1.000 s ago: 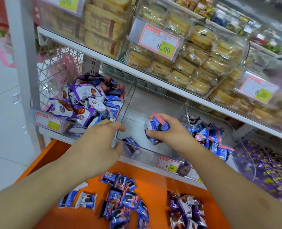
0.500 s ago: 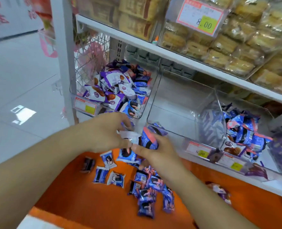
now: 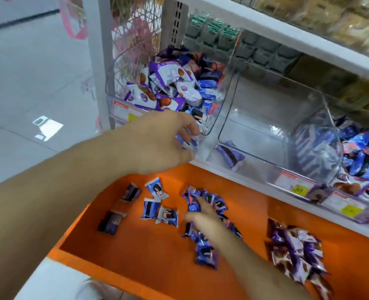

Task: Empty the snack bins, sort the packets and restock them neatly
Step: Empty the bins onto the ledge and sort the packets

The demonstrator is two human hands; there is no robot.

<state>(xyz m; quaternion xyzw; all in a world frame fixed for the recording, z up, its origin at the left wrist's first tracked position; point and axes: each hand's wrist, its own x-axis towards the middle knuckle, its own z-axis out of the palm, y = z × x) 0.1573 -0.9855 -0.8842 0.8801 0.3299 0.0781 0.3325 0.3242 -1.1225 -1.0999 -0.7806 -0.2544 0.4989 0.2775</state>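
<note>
three clear snack bins sit side by side on the white shelf (image 3: 242, 173). the left bin (image 3: 219, 118) is heaped with purple-and-white and blue packets (image 3: 170, 83). the middle bin (image 3: 263, 118) holds a single purple packet (image 3: 230, 155) lying at its front left corner. the right bin (image 3: 322, 139) holds blue packets (image 3: 361, 154). below the shelf, on the orange bench (image 3: 153, 252), lie scattered small blue packets (image 3: 159, 211), a line of blue packets (image 3: 205, 245) under the right hand, and a separate heap of purple packets (image 3: 296, 252) well to the right. the left hand (image 3: 157, 141) is at the front edge of the left bin, its fingers curled down over a few blue packets there; whether that grip is closed on one cannot be told. the right hand (image 3: 203, 219) is low over the bench with fingers spread and straight, fingertips touching the line of blue packets, holding nothing.
</note>
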